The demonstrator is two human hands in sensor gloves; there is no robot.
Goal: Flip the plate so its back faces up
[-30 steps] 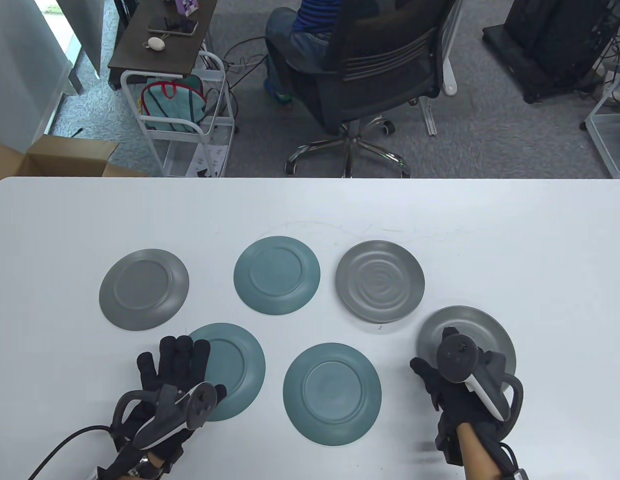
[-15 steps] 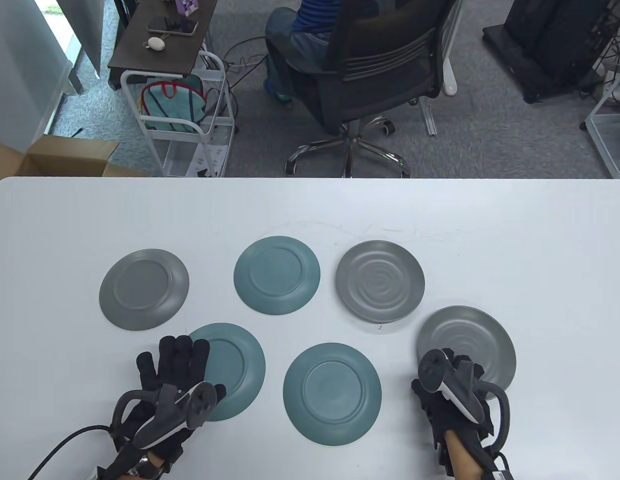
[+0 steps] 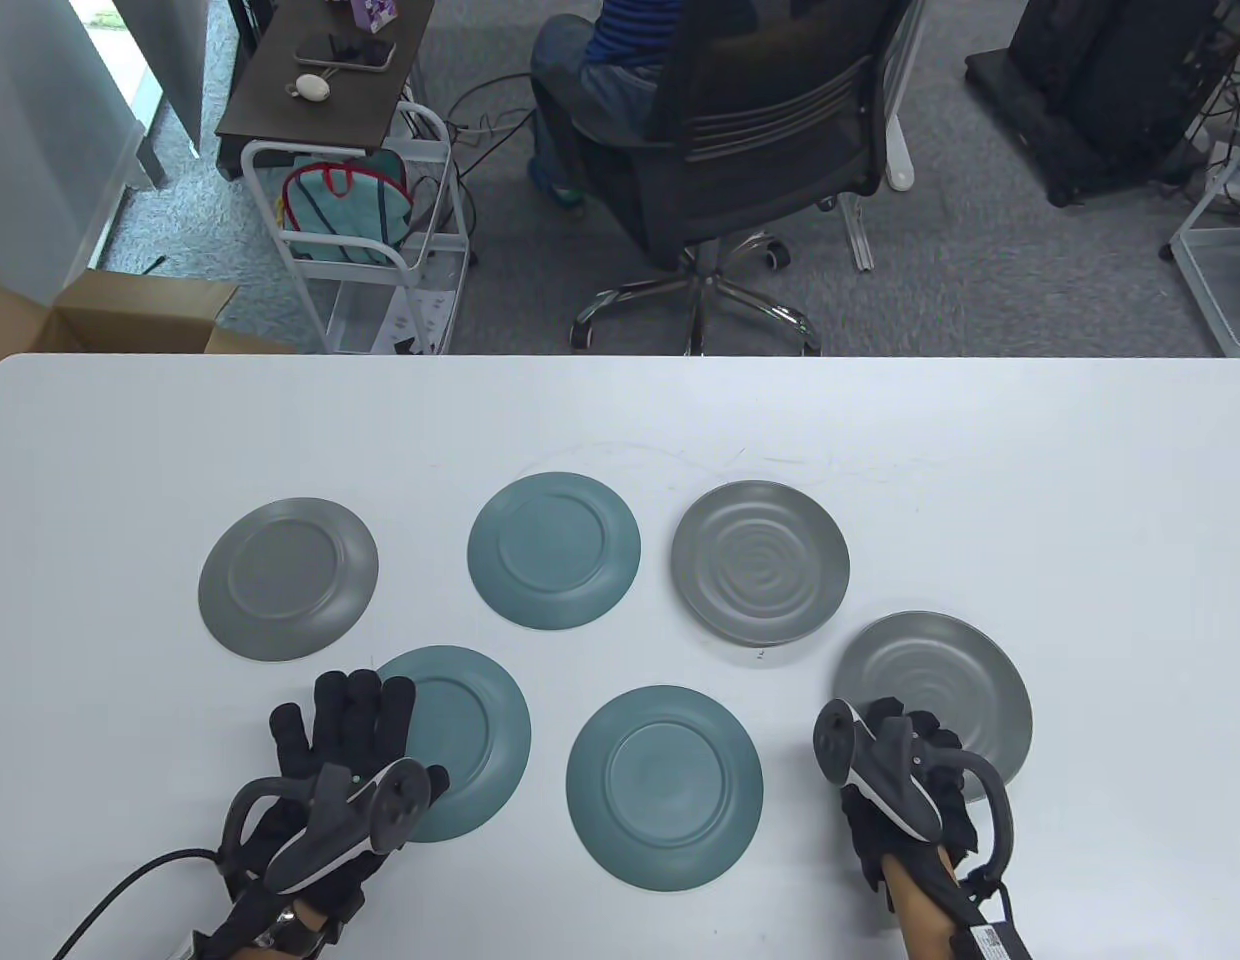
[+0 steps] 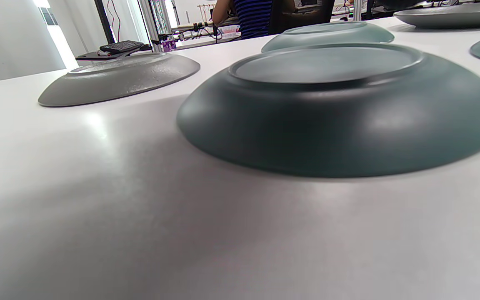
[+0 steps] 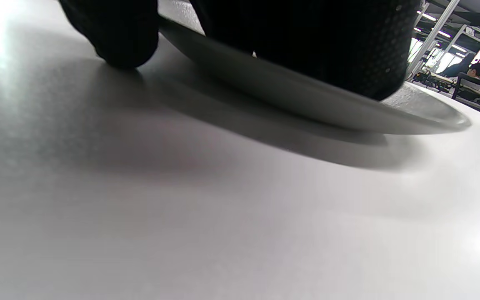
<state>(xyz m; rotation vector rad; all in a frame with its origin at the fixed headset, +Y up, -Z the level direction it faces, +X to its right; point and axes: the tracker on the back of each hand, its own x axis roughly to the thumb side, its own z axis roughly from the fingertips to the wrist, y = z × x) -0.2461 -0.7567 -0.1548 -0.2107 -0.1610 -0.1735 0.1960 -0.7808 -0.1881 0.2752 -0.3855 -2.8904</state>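
A grey plate lies face up, ripples showing, at the front right. My right hand grips its near-left rim. In the right wrist view my fingers lie over the plate's rim and my thumb touches the table beside it. A shadow lies under the rim. My left hand lies flat with fingers spread at the left edge of a back-up teal plate. That plate fills the left wrist view.
Other plates on the white table: a grey one back up at left, a teal one back up, a grey rippled one face up, and a teal one back up at front centre. An office chair stands beyond the table.
My right hand has drawn back from over the grey plate to its near-left rim and rolled, the tracker turning left. My left hand has barely moved.
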